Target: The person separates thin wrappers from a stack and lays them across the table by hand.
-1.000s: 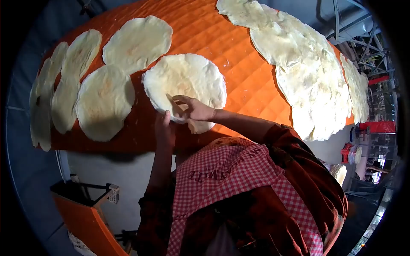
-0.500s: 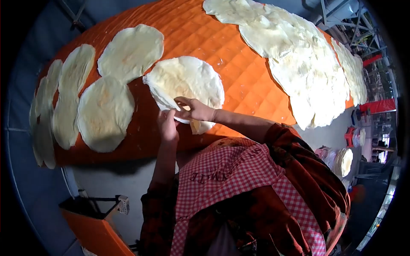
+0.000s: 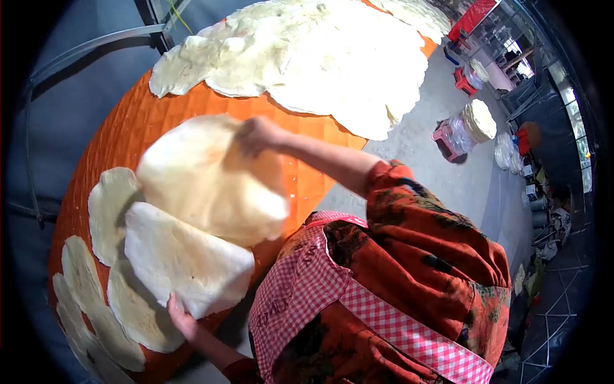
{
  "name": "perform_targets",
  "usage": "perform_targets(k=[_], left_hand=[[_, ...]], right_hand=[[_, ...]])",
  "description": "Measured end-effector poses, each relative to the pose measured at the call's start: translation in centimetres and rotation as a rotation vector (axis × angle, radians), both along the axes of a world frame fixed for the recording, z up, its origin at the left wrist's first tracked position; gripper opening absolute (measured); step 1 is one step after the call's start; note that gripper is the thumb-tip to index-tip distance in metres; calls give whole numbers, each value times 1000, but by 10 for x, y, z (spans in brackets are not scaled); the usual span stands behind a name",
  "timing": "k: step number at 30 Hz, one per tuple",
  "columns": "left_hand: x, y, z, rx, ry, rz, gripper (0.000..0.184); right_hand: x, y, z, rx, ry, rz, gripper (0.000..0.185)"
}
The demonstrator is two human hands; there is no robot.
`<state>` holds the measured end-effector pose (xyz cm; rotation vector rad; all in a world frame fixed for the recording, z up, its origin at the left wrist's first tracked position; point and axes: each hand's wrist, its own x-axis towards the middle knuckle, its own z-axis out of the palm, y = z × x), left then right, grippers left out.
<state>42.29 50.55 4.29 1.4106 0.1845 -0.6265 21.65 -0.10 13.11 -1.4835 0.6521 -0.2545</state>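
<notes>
My left hand (image 3: pixel 182 315) grips the lower edge of a thin pale flatbread (image 3: pixel 190 259), thumb on top and the other fingers hidden under it. This sheet looks partly folded, with a straight upper edge. Above it, my right hand (image 3: pixel 258 136) is closed at the upper right edge of another round flatbread (image 3: pixel 198 173), which is lifted and slightly blurred. Both sheets overlap flat flatbreads (image 3: pixel 114 211) on the orange quilted cover (image 3: pixel 134 118).
Many overlapping flatbreads (image 3: pixel 339 61) cover the far end of the orange surface. More lie along the left edge. On the grey floor to the right, a pink stool (image 3: pixel 449 142) carries a stack of flatbreads (image 3: pixel 478 120). A metal frame (image 3: pixel 96 48) runs at upper left.
My hands were together at one round stack; now they are apart, each with a sheet. The right hand has gone up and away, the left down. The view has turned right.
</notes>
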Motion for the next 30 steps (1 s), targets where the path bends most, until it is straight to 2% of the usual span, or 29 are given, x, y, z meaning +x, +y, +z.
perform_targets(k=[3,4,5,6,7,9,11,12,14,15,16,18,20,21,22,23,24,25,27,28,30], left_hand=[[13,56,-17,57,-268,-134,36],[25,79,-31,74,-299,-160,37],[24,77,-22,81,-236,-148,37],[17,70,-7,90,-173,-132,37],[10,53,15,127,-23,-38,40],[-23,10,65,142,-72,-50,42],[-41,-3,93,154,-75,-30,47],[-34,15,81,199,-255,-70,51],[-46,-32,121,255,-163,-14,53],[-51,-45,127,242,-192,-21,54],[-56,-54,134,239,-216,-31,55],[-76,-73,156,236,-252,-49,57],[-97,-104,173,208,-286,-61,60],[-99,-112,172,193,-271,-85,62],[-110,-123,169,139,-305,-74,60],[-115,-141,171,116,-218,-56,56],[-120,-167,174,82,-135,-41,53],[-123,-186,172,-45,-157,-49,50],[-141,-225,184,-266,-223,-118,46],[-139,-244,191,-226,-271,-97,44],[-125,-285,208,-203,-358,-92,41]], right_hand=[[-98,-68,-46,-256,271,-174,8],[-130,-84,-63,-355,418,-209,4],[-155,-93,-80,-419,534,-235,3],[-174,-111,-125,-468,390,-305,8],[-181,-101,-104,-451,324,-271,8],[-192,-83,-38,-386,247,-211,8],[-189,-84,-1,-283,209,-107,9],[-196,-101,9,52,48,-170,12],[-211,-128,54,-241,209,-148,15],[-217,-146,67,-291,320,-164,22],[-227,-169,48,-858,388,-173,27],[-224,-170,48,-1196,757,-314,38],[-196,-142,45,-922,222,-217,49],[-179,-88,76,-835,248,-82,58],[-170,-30,102,-640,37,153,66],[-145,17,63,-673,-78,288,82],[-141,56,84,-528,-124,496,93],[-126,87,76,-586,-276,559,100],[-103,124,74,-563,-339,480,98],[-90,128,78,-531,-415,290,82],[-81,106,97,-418,-305,171,53]])
